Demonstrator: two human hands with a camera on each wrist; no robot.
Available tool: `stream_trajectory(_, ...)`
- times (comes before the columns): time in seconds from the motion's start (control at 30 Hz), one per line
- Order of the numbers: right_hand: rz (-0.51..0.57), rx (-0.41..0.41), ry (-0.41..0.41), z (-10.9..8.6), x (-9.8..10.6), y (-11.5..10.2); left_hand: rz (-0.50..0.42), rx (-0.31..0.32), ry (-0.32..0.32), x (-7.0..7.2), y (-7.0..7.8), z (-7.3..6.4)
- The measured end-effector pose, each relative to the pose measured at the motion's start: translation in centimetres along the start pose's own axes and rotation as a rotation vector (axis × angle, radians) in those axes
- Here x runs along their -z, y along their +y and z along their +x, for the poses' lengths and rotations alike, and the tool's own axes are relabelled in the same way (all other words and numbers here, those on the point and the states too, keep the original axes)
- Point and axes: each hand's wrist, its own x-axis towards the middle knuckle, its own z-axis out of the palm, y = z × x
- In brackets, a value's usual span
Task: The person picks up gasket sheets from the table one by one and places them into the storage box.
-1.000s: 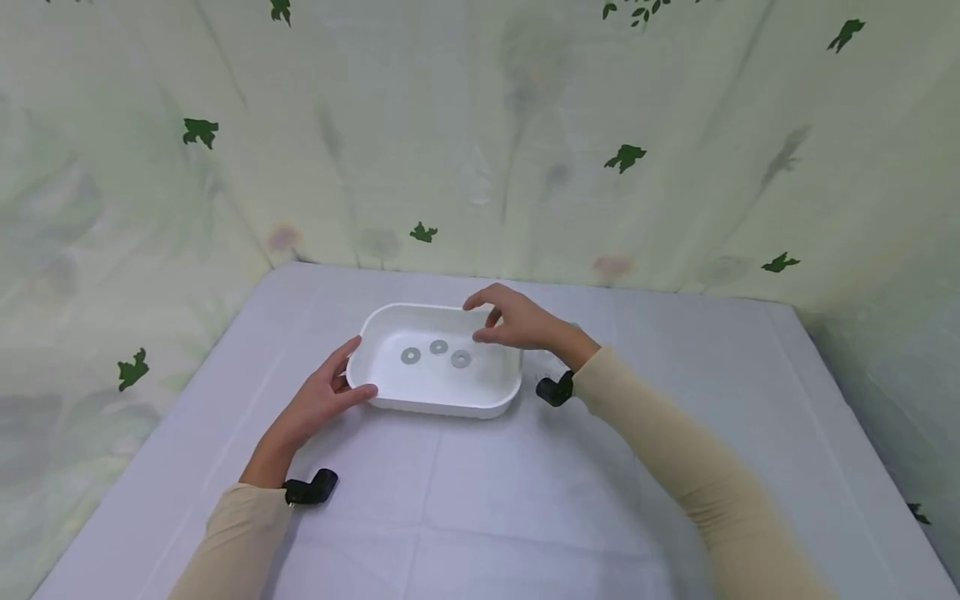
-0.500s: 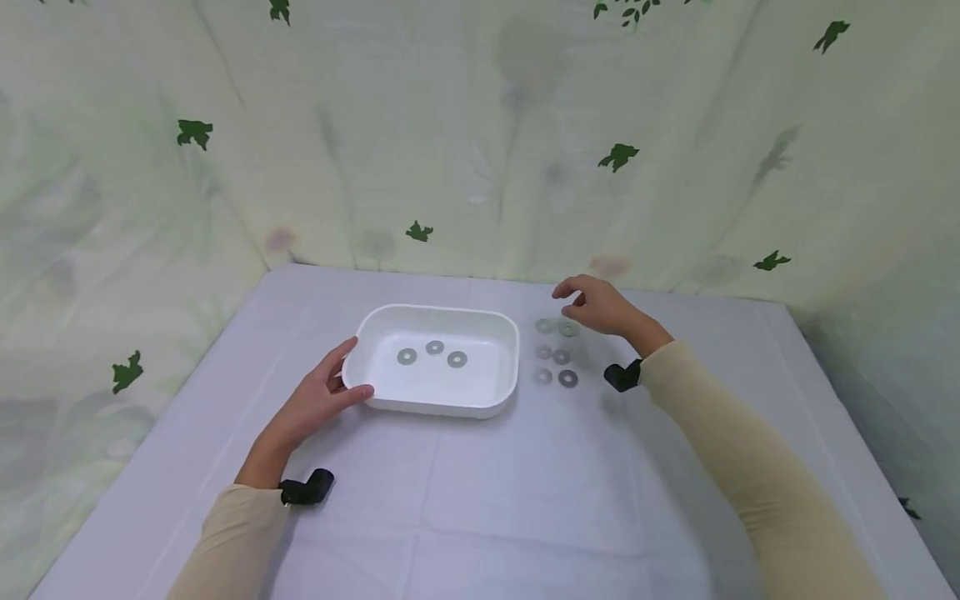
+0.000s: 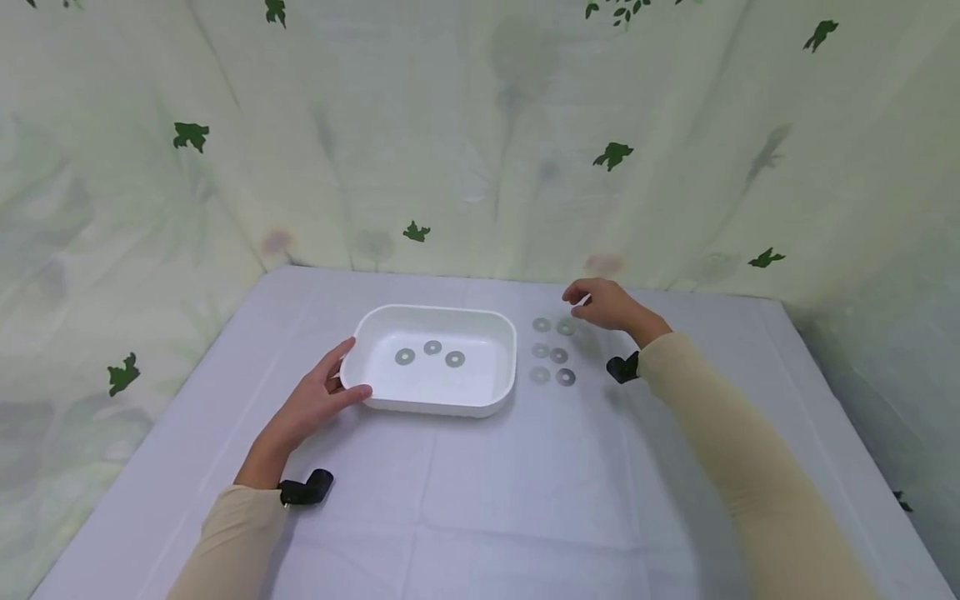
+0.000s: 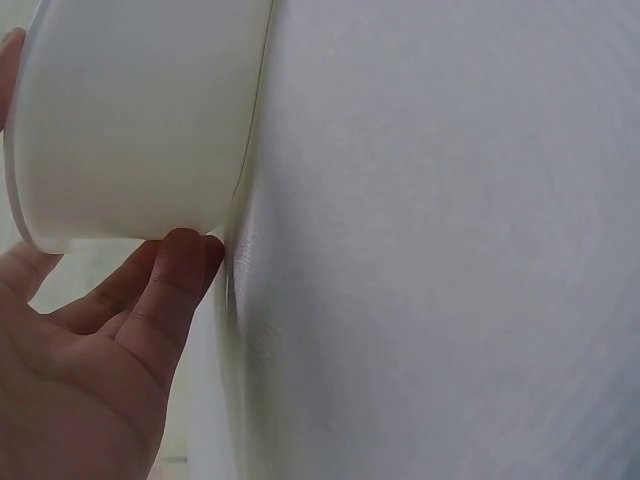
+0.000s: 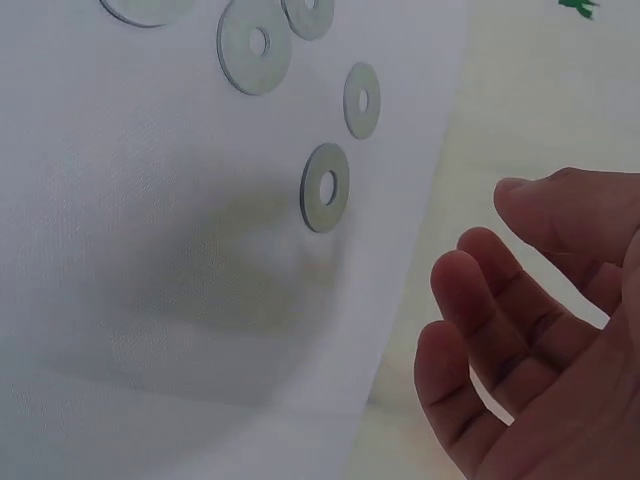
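Note:
A white rectangular tray [image 3: 480, 390] with rounded corners stands on the table, three flat metal washers [image 3: 405, 357] lying in it. My left hand [image 3: 313, 404] grips its left end, thumb at the near corner and index finger at the left rim. In the left wrist view, other fingers [image 4: 170, 290] touch the lower wall. More washers [image 3: 558, 356], several in number, lie in two columns right of the tray. Over the farthest washer of the outer column [image 5: 325, 188], my right hand [image 3: 609, 305] hovers with loosely bent fingers, holding nothing.
A white cloth covers the table [image 3: 450, 517]. Behind it hangs a pale curtain [image 3: 337, 150] with green leaf shapes. Each wrist carries a small black camera, such as the left one [image 3: 307, 487].
My right hand has moved from above the tray rightward to the far end of the loose washers, uncovering them. The left hand stays at the tray, and the washers inside it keep their places.

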Motion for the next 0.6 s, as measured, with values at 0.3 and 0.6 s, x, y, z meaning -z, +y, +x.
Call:
stream_trajectory(0.3, 0.017, -0.079, 0.001, 0.8, 0.7, 1.2, 0.01, 0.004, -0.009, 0.2, 0.6, 0.1)
stream_trajectory(0.6, 0.037, -0.265, 0.003, 1.4, -0.2, 3.2, -0.021, 0.005, -0.019, 0.2, 0.7, -0.3)
